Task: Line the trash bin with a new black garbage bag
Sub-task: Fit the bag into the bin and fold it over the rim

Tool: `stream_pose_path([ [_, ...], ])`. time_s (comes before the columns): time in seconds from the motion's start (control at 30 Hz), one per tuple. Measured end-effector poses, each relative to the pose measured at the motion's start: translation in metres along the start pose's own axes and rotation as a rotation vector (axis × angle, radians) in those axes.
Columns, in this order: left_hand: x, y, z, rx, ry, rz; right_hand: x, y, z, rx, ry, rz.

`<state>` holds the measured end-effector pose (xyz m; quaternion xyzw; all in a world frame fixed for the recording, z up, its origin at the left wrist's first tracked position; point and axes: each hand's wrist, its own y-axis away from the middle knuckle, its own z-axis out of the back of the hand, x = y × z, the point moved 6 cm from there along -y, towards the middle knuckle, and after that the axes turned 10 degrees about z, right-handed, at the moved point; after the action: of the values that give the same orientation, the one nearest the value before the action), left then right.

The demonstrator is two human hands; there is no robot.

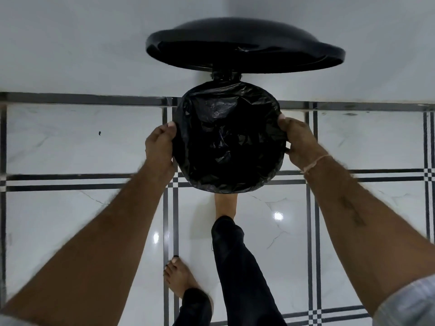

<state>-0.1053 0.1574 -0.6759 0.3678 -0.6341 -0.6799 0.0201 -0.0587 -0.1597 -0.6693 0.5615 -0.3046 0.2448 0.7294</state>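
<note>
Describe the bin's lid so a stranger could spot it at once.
Find the white wall up top, where it meets the tiled floor. Against it stands a bin lined with a crinkled black bag, which the left hand and right hand grip. The lid is the smooth, glossy black disc tilted up above that bag.

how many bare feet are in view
2. Forward foot tucked under the bag-covered bin, toes hidden; rear foot flat on the tiled floor, lower left of it.
</note>
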Motion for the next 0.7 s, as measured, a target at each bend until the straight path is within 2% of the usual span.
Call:
stream_pose_path([
  [0.13, 0.003, 0.006, 0.003, -0.045, -0.069, -0.061, 0.003, 0.001, -0.001, -0.020, 0.069, -0.051],
  [0.23, 0.000, 0.004, 0.003, -0.092, -0.016, -0.046, 0.009, 0.003, -0.004, -0.029, 0.052, -0.061],
  [0.43, 0.019, 0.006, 0.011, -0.071, 0.085, 0.022, -0.009, 0.021, 0.002, -0.152, -0.101, -0.026],
  [0.6, 0.017, -0.003, 0.028, -0.201, 0.007, 0.038, -0.015, 0.029, 0.002, -0.209, -0.167, -0.018],
  [0.7, 0.023, 0.002, 0.026, -0.211, 0.072, 0.061, -0.011, 0.033, 0.006, -0.303, -0.203, 0.009],
])
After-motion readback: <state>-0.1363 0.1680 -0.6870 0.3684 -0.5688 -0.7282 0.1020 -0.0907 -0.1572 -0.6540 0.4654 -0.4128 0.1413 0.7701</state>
